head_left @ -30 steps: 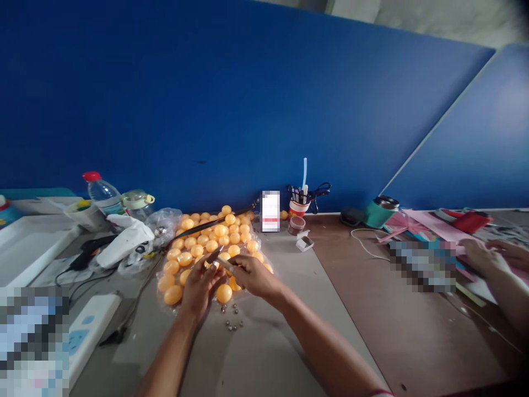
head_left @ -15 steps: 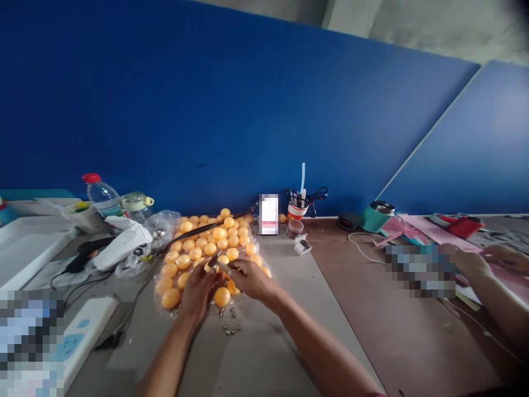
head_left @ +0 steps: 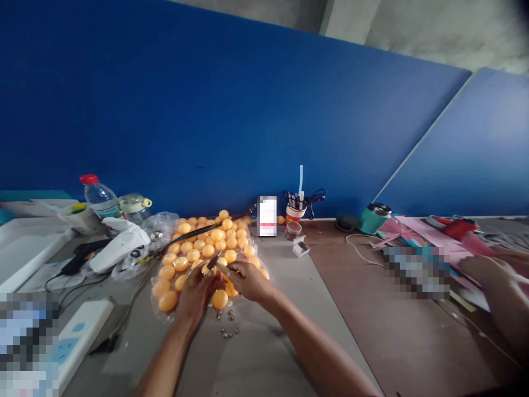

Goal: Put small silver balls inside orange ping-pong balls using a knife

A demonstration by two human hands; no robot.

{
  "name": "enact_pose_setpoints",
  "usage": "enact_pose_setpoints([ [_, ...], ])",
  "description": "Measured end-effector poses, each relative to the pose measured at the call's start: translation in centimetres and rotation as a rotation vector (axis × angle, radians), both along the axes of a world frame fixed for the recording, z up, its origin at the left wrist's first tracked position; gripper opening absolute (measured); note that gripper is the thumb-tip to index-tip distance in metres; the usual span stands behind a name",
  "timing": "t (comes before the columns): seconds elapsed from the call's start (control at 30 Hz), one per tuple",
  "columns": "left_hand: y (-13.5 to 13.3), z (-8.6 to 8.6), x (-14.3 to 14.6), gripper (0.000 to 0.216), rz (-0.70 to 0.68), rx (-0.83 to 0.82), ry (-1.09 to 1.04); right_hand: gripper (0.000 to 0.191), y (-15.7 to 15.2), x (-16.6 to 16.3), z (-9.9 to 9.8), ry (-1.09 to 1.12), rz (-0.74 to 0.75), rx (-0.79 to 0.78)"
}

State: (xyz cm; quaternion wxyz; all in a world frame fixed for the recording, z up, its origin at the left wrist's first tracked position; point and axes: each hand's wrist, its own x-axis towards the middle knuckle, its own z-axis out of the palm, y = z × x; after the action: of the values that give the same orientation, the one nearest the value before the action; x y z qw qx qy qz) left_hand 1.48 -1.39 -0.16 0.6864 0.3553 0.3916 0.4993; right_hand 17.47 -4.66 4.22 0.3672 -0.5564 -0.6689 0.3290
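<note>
Both of my hands meet over a clear plastic bag (head_left: 157,311) full of orange table-tennis balls (head_left: 167,301). My left hand (head_left: 197,289) is closed around an orange ball (head_left: 208,270), mostly hidden by the fingers. A dark pointed blade-like piece (head_left: 214,259) sticks up beside its fingertips. My right hand (head_left: 250,281) pinches a short tan stick-like piece (head_left: 223,269), its end close to the left fingers. Whether the dark and tan pieces are joined, I cannot tell. Several small shiny metal balls (head_left: 226,334) lie on the grey table just below the hands.
A black strap-like strip (head_left: 196,231) crosses the balls. Behind stand a cup of pens (head_left: 295,214), a small round tub (head_left: 293,230) and a little open box (head_left: 301,249). Left are a power strip (head_left: 85,342) and a bottle (head_left: 99,198). Another person's hand (head_left: 481,273) works at right.
My hands keep nearly the same pose at the bag. The view has shifted slightly. At right, the other person's hands have moved to the right.
</note>
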Motion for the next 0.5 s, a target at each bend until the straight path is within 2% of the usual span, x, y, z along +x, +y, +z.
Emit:
enact_pose_setpoints([
  [0.17, -0.06, 0.10, 0.00, 0.047, -0.002, 0.001, -0.010, 0.021, -0.17, -0.16, 0.24, 0.014, 0.043, 0.016],
  [0.33, 0.06, -0.22, -0.07, 0.042, 0.002, 0.008, 0.026, 0.025, -0.33, -0.22, 0.46, -0.018, 0.021, 0.007],
  [0.5, -0.02, -0.11, 0.00, 0.047, -0.043, 0.016, 0.032, 0.022, -0.21, -0.14, 0.32, -0.034, 0.026, 0.051],
])
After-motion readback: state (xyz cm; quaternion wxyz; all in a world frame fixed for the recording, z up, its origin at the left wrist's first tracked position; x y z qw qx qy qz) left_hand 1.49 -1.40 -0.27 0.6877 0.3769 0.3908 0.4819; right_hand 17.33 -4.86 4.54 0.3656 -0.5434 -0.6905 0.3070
